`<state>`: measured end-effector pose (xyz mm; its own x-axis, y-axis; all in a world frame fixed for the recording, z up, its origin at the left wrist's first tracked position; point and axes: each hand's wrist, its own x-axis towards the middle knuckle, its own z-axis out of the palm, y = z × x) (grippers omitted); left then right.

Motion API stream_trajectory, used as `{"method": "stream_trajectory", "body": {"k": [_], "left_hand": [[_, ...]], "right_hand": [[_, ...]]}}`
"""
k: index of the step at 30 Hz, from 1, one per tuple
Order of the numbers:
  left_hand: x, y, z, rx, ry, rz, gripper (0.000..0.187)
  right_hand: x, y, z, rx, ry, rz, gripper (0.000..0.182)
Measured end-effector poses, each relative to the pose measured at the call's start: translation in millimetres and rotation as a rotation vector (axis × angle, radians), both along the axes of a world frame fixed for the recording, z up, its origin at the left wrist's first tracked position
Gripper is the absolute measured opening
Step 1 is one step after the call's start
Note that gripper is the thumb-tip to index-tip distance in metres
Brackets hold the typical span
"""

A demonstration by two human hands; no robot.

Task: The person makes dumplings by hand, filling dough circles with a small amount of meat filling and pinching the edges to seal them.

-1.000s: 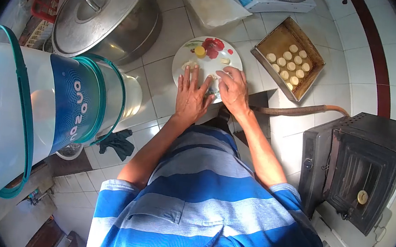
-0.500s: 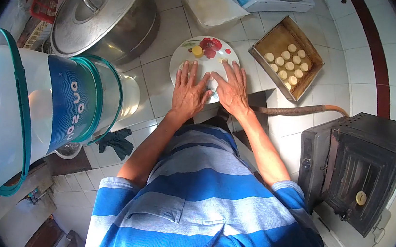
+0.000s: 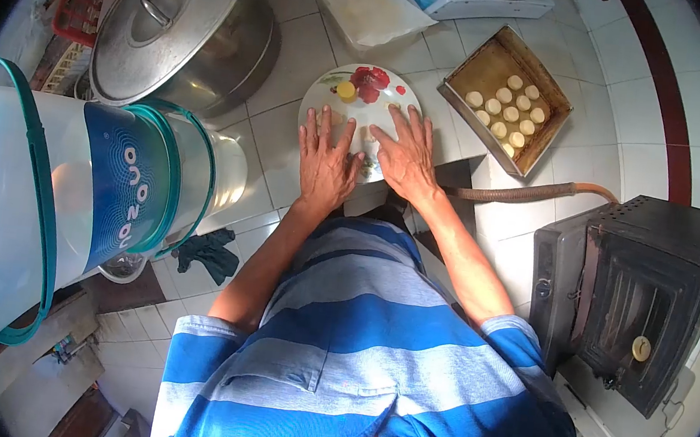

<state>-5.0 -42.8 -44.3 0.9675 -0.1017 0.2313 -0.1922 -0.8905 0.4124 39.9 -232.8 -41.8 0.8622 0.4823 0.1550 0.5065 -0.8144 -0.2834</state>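
A white plate [image 3: 367,117] with a red flower print sits on the tiled counter in front of me. My left hand [image 3: 327,164] lies palm down over the plate's near left side, fingers spread. Over the right side is my right hand [image 3: 409,158], also flat with its fingers apart. Small pale bits, perhaps dough, show near the fingertips, but my hands partly hide them. Beyond my left fingertips a small yellow round piece [image 3: 345,90], like a cap or cutter, stands on the plate. Neither hand grips anything.
A metal baking tin [image 3: 491,58] with several pale round dough pieces stands at the back right. At left are a large lidded pot [image 3: 252,52] and clear buckets [image 3: 129,185]. A black oven [image 3: 653,288] and a hose [image 3: 525,193] are at right; a plastic bag [image 3: 370,5] lies behind.
My left hand has shifted left across the plate, away from my right hand, and its fingers have spread wider. The right hand has barely moved.
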Motion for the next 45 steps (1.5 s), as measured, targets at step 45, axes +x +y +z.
{"method": "stream_trajectory", "body": {"k": [45], "left_hand": [[9.1,-2.7,-1.4,0.139,0.051,-0.109,0.058]], "right_hand": [[-7.6,-7.9,-8.3,-0.011,-0.055,-0.036,0.046]]}}
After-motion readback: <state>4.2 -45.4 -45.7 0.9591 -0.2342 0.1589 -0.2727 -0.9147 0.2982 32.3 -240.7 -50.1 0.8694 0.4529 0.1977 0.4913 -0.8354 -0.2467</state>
